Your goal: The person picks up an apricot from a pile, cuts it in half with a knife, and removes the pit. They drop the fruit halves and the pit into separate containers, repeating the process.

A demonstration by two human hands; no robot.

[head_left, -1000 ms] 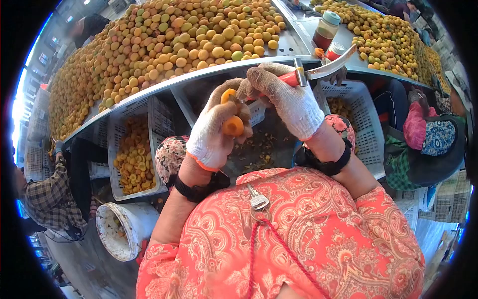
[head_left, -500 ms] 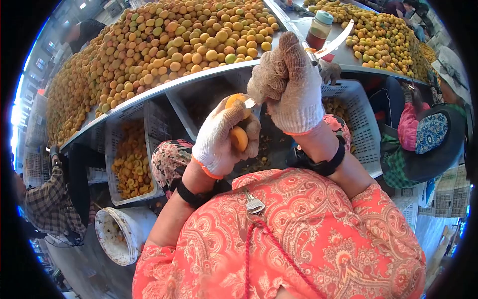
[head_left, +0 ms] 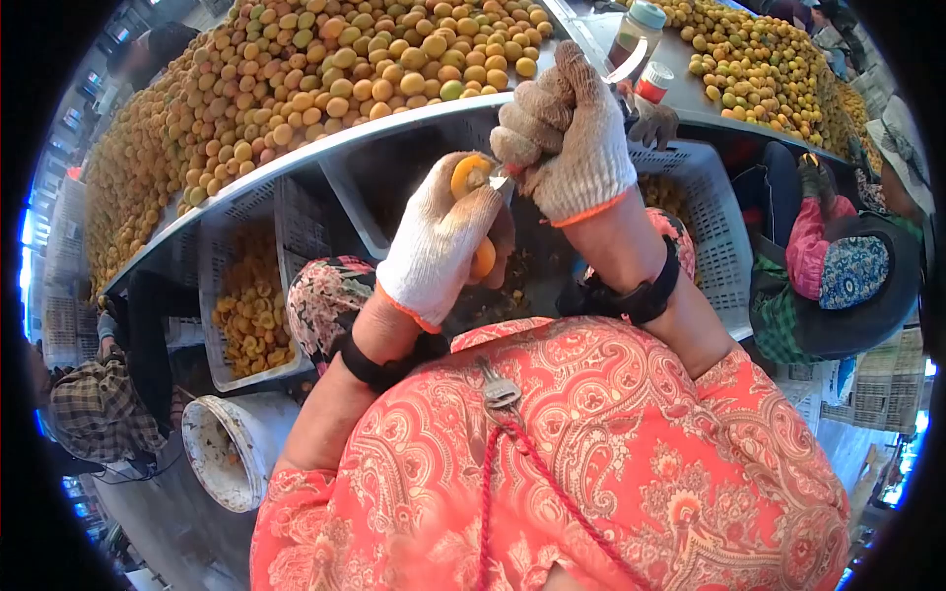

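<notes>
My left hand (head_left: pixel 434 236), in a white and brown-stained knit glove, is closed around pieces of apricot. A cut orange apricot (head_left: pixel 463 177) shows between thumb and fingers, and another apricot piece (head_left: pixel 483 258) pokes out lower in the palm. My right hand (head_left: pixel 570 138), gloved alike, is wrapped around a small knife, most of which its fingers hide. The short metal knife tip (head_left: pixel 499 182) is right at the cut apricot.
Heaped apricots (head_left: pixel 335 69) cover the metal table. Beyond my right hand are a curved blade (head_left: pixel 628 61), a jar (head_left: pixel 641 30), a red-and-white container (head_left: pixel 654 82) and another person's dark-gloved hand (head_left: pixel 652 125). Crates (head_left: pixel 222 345) (head_left: pixel 724 227) and a white bucket (head_left: pixel 251 448) stand below.
My left hand has turned, hiding more of the lower apricot piece. My right hand has shifted slightly up. The curved blade behind it has swung left, and the red-and-white container now shows.
</notes>
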